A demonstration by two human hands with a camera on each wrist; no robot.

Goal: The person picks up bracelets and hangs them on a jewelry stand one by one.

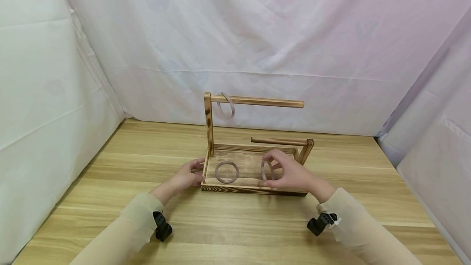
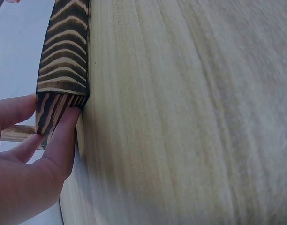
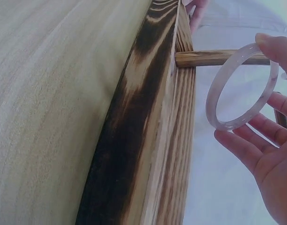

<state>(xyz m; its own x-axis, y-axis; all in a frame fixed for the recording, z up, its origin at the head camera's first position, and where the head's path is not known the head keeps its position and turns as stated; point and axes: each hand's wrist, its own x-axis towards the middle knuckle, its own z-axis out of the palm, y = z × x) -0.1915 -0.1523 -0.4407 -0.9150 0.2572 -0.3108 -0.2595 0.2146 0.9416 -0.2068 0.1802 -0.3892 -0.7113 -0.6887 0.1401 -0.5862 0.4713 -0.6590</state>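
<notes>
The right hand (image 1: 292,174) pinches a bangle (image 3: 212,99) over the right half of the wooden tray (image 1: 254,190); the left hand (image 1: 187,176) holds its left end, how firmly is unclear. A second bangle (image 1: 227,181) lies inside, left.

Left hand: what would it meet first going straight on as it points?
The tray, at its left end; the left hand touches it there, so nothing shows between.
</notes>
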